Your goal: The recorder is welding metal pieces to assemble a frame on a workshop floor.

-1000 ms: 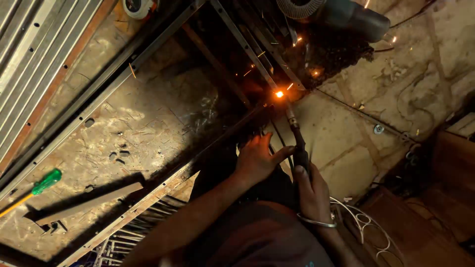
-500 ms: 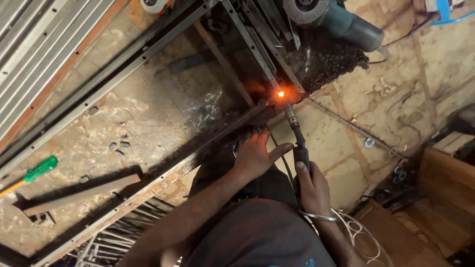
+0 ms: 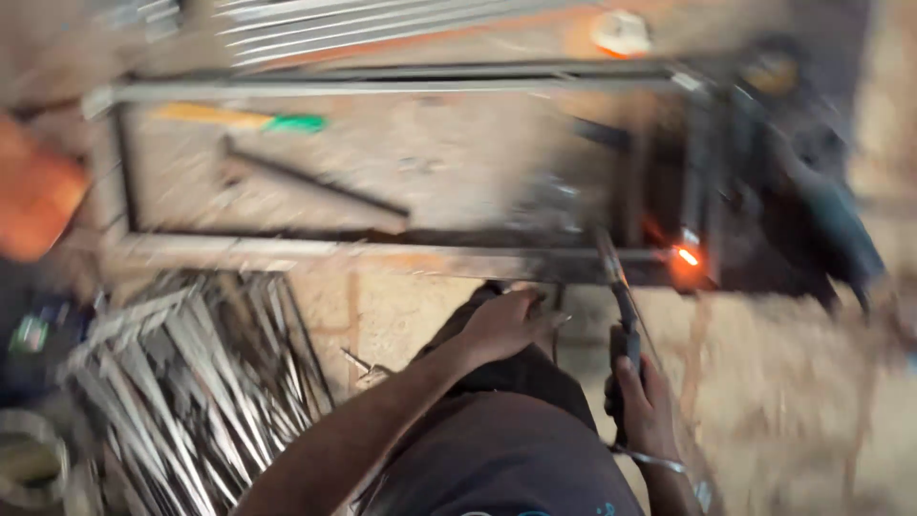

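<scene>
A: View's swung since half a sec ago; steel frame (image 3: pixel 382 250) now runs left-right, green-handled screwdriver (image 3: pixel 239 118) at far left.

B: Hands?

A: Right hand (image 3: pixel 642 401) clamped on electrode holder (image 3: pixel 623 330), rod tip glowing at the weld spot (image 3: pixel 686 256), frame's right end. Left hand (image 3: pixel 504 323) near frame's near rail, fingers curled; blurred, can't tell if gripping anything.

B: Doing it well?

A: My guess: hold arc short, wrist steady, brace w/ left. Bundle of rods (image 3: pixel 191 392) lies near left, angle grinder (image 3: pixel 821 220) far right.
</scene>
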